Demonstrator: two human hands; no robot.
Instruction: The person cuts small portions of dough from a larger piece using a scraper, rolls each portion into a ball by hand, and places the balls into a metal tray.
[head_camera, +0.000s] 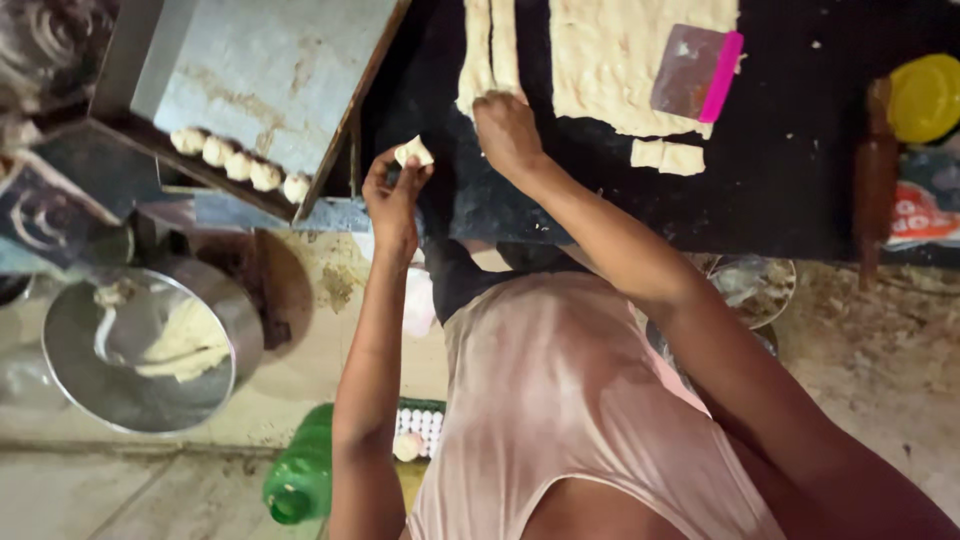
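Left hand (392, 195) pinches a small dough piece (414, 152) in closed fingers; right hand (507, 130) fingers press closed on a dough strip (487, 55) near the desk (800, 190) edge.

1. This is a small, rough working kitchen or bakery where dough is prepared.
2. A black worktop (800, 190) carries a flat sheet of rolled pale dough (610, 70) and a steel scraper with a pink handle (697, 73).
3. A metal tray (270, 70) holds a row of small dough balls (240, 165).
4. A round steel bowl (140, 345) with dough scraps stands on the stained concrete floor (880, 350).
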